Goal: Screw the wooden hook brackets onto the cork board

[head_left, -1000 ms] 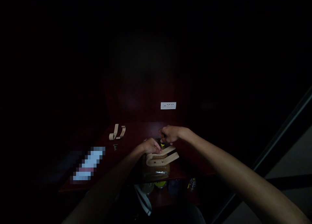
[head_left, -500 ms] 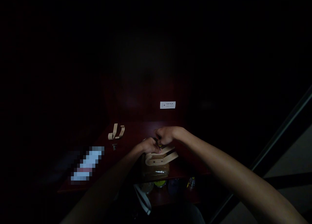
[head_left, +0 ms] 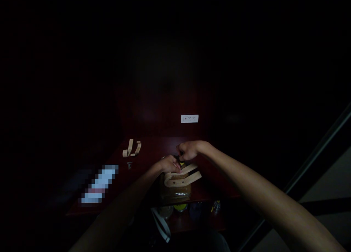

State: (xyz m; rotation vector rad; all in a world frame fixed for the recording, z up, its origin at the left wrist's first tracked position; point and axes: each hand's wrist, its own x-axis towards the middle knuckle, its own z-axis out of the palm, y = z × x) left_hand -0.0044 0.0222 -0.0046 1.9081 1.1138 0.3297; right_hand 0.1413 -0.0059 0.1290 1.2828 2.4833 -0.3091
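Observation:
A pale bent wooden piece [head_left: 183,181] with two dark holes in its near arm lies on a brown, shiny-wrapped block [head_left: 175,194] at the table's front. My left hand [head_left: 169,164] is closed at the far arm of this piece, its thumb pressing on the wood; any small part under the fingers is hidden. My right hand [head_left: 189,150] grips what looks like a screwdriver [head_left: 181,163] with a black and yellow handle, held upright beside my left fingertips. Its tip is too dark to make out.
Two more bent wooden pieces [head_left: 132,148] lie at the table's back left, with small metal screws [head_left: 129,165] nearer. A blurred-out pale sheet [head_left: 100,184] is at the left edge. A white socket [head_left: 189,118] is on the wall. Below the dark red tabletop, a shelf [head_left: 179,225] holds several items.
My right hand has turned slightly around the screwdriver, and more of its yellow band shows. My left hand stays on the wooden piece. The whole view has shifted a little.

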